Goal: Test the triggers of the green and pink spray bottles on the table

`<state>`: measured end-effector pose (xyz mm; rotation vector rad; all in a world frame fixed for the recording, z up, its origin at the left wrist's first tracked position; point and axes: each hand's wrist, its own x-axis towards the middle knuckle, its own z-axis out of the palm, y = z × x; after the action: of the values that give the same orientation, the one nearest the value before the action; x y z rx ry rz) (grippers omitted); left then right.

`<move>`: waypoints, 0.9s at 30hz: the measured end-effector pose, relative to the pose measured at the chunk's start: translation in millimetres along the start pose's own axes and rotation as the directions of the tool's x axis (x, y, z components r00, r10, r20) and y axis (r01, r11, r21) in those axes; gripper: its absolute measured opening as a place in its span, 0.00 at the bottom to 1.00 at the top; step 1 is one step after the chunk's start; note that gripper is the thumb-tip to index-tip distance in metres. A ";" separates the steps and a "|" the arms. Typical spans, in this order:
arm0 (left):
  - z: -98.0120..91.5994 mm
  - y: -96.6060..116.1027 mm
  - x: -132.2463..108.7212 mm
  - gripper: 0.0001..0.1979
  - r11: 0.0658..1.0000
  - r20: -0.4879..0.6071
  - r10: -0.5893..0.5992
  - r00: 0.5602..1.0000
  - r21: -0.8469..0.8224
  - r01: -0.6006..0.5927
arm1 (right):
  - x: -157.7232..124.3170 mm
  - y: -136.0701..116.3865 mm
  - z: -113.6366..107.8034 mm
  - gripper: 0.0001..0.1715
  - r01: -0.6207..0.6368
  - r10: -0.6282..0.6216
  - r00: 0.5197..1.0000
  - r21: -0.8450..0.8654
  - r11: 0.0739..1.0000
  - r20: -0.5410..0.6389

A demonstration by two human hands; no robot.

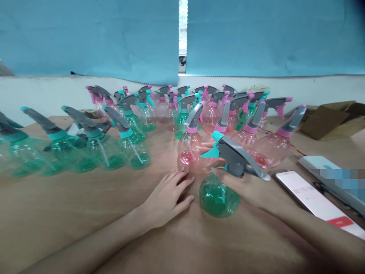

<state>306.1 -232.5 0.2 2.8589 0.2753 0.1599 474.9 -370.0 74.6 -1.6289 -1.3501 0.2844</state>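
A green spray bottle with a grey and turquoise trigger head leans in front of me. My right hand is closed around its neck, just under the head; some fingers pass behind the bottle and show only in part. Just left of that bottle, my left hand lies palm down near the tabletop with its fingers spread and nothing in it. Beyond both hands stands a pink spray bottle with a grey head and pink collar, close to the right hand's fingertips. Whether those fingertips touch it I cannot tell.
On the left, several green spray bottles stand in a row. More pink and green ones crowd the back, and another pink bottle stands at right. A phone showing a timer, a white box-like object and a cardboard box lie right.
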 end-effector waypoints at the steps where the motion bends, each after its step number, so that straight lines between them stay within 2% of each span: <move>1: 0.1 0.1 0.2 0.24 1.000 0.001 0.000 1.000 0.001 0.000 | 0.3 0.1 0.1 0.09 0.004 -0.004 1.000 0.008 1.000 0.007; 9: 1.1 -0.8 -0.4 0.23 1.000 -0.035 0.011 0.999 -0.019 -0.012 | 6.1 -13.5 -0.5 0.14 -0.003 -0.001 0.994 0.037 0.999 0.110; 13: 1.2 -1.3 -1.6 0.23 1.000 -0.040 0.018 0.999 -0.023 -0.018 | 7.9 -20.6 0.4 0.15 -0.004 0.000 0.996 0.042 0.999 0.086; 18: 1.5 -1.6 -1.0 0.23 1.000 -0.030 0.016 0.999 -0.015 -0.016 | 5.4 -16.6 0.3 0.12 -0.046 0.047 0.997 -0.003 0.999 0.068; 27: 1.3 -1.0 -0.7 0.23 1.000 -0.032 0.012 0.999 -0.004 -0.013 | 4.5 -14.7 1.1 0.09 -0.053 0.052 0.999 -0.044 0.998 -0.013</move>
<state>305.4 -232.0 -1.4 2.8569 0.2631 0.2078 466.5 -366.8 87.1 -1.7025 -1.3148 0.2770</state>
